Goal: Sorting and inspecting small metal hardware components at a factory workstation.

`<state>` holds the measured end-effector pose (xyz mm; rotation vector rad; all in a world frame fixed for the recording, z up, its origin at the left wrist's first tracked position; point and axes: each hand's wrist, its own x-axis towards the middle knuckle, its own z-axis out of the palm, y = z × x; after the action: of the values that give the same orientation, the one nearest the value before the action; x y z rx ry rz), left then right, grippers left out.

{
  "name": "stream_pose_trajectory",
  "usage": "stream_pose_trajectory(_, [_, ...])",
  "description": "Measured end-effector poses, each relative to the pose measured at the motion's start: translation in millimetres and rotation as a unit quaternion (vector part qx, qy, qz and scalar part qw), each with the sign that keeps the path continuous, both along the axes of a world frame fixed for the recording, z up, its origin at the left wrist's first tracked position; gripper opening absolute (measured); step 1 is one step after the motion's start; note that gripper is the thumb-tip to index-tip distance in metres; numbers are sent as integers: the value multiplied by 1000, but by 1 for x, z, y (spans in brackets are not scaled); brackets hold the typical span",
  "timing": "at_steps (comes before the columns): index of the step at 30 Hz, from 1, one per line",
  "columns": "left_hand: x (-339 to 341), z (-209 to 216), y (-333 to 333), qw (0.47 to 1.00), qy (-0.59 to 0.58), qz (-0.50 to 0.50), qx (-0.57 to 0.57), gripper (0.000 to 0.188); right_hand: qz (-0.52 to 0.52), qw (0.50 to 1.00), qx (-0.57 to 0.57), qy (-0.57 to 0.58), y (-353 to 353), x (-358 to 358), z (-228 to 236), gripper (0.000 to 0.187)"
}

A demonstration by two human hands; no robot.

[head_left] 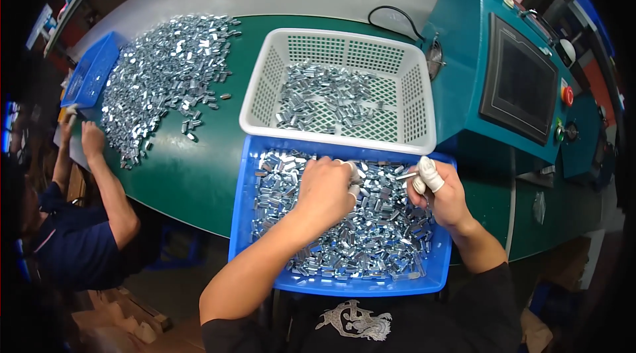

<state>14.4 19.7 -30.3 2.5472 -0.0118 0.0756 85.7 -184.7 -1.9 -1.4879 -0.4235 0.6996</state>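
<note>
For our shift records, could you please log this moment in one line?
left hand: over metal pieces in blue bin | right hand: holding slim metal item | white basket: sparser metal pieces, beyond bin

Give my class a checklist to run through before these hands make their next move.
1. Right hand gripping thin metal piece: ok.
2. Left hand over blue bin: ok.
3. Left hand's grip: cannot tell; hidden from view.
4. White finger covers on both hands: ok.
5. All metal pieces contained: not ok; a pile lies loose on the green table.
6. Screen switched on: cannot tell; it looks dark.
</note>
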Motion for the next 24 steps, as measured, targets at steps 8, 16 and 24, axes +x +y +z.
stream_pose_trajectory(8, [-4,24,5,962,-30,35,-270,24,-58,986,43,-153,23,-3,6,32])
stream_pose_trajectory(16, [-6,31,-1,933,-44,1,-357,26,-18,985,-8,-173,17,0,3,33])
stream_pose_trajectory(24, [-7,34,-1,962,-53,-70,-259,26,30,986,-16,-162,16,-1,1,30])
